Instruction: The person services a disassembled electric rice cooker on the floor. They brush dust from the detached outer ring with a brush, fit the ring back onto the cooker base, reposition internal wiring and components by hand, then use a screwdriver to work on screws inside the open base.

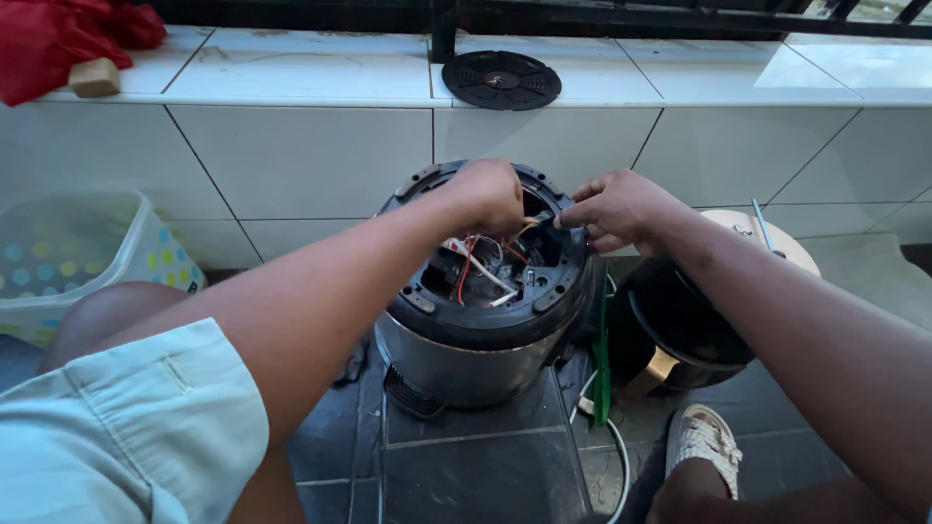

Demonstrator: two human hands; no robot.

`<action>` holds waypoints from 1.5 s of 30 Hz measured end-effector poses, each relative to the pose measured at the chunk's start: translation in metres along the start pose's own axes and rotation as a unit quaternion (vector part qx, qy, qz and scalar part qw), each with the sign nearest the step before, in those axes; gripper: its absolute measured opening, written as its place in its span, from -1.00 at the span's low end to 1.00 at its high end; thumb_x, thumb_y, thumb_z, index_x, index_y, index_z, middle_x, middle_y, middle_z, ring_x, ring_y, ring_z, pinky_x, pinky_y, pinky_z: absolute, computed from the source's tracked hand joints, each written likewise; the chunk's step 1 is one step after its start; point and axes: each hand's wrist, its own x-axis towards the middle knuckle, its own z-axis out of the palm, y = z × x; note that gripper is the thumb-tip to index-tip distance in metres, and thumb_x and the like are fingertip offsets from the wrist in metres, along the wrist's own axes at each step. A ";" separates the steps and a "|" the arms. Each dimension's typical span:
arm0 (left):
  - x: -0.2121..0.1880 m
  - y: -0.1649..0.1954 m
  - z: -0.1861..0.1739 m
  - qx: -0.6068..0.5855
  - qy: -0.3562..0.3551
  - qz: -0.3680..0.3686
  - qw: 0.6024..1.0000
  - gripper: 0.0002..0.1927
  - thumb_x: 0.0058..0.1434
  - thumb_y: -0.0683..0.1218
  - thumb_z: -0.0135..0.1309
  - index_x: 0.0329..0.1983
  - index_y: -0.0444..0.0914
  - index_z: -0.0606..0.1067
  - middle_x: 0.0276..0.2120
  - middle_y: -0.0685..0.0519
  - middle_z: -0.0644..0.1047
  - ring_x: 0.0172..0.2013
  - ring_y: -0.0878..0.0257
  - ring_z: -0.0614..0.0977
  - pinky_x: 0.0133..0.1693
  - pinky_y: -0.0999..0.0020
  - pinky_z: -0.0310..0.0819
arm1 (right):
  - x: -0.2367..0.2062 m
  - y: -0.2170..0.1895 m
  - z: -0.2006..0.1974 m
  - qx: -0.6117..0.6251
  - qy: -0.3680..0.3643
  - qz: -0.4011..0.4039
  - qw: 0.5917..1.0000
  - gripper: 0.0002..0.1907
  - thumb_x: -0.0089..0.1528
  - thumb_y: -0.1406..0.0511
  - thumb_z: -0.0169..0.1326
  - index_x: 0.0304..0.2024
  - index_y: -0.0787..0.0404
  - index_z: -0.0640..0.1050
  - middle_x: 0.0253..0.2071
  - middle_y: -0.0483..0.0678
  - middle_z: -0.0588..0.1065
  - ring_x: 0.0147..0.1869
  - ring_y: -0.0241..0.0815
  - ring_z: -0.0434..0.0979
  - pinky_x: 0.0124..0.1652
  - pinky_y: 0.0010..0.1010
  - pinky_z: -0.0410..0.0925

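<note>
A round black and grey appliance body (466,364) lies tilted on the dark floor tiles, its open base facing me with red and white wires (482,264) showing inside. My left hand (485,194) reaches into the upper part of the opening, fingers closed among the wires. My right hand (621,209) sits at the upper right rim, fingertips pinched on a thin wire end. The two hands are close together, a few centimetres apart. What lies under my left fingers is hidden.
A round black vented cover (501,80) lies on the white tiled ledge. A dark pot (680,335) with a pale lid (777,243) stands at the right, a plastic basket (68,257) at the left, red cloth (58,39) top left. My foot (701,442) rests beside a white cable (616,451).
</note>
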 end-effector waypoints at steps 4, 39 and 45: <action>-0.015 -0.002 -0.012 -0.065 -0.026 0.005 0.998 -0.72 -0.12 -0.12 0.34 -0.27 -0.05 0.72 -0.30 0.04 0.69 -0.29 0.13 0.72 -0.21 0.22 0.61 | 0.002 0.003 -0.001 0.002 0.008 0.004 1.000 -0.46 0.11 0.29 0.28 0.13 0.34 0.54 -0.16 0.06 0.61 -0.24 -0.22 0.62 -0.29 -0.43 0.52; -0.086 -0.090 -0.029 -0.293 -0.115 -0.307 0.898 -0.12 -0.04 0.05 0.50 0.28 -0.41 0.39 0.20 -0.43 0.47 0.09 -0.27 0.62 0.01 -0.26 0.60 | 0.009 0.001 0.007 -0.309 0.031 -0.095 0.946 -0.36 0.08 -0.15 0.25 -0.15 0.26 0.74 -0.36 0.16 0.65 -0.25 0.04 0.67 -0.16 -0.18 0.45; -0.112 -0.053 -0.018 -0.338 -0.049 -0.261 0.903 -0.15 -0.27 -0.14 0.48 0.20 -0.16 0.48 0.06 -0.14 0.63 0.03 -0.04 0.65 -0.06 -0.16 0.57 | 0.017 -0.011 0.015 -0.287 0.148 -0.169 0.931 -0.27 0.02 -0.09 0.35 0.03 0.26 0.62 -0.13 0.22 0.55 -0.12 0.19 0.58 -0.02 0.02 0.41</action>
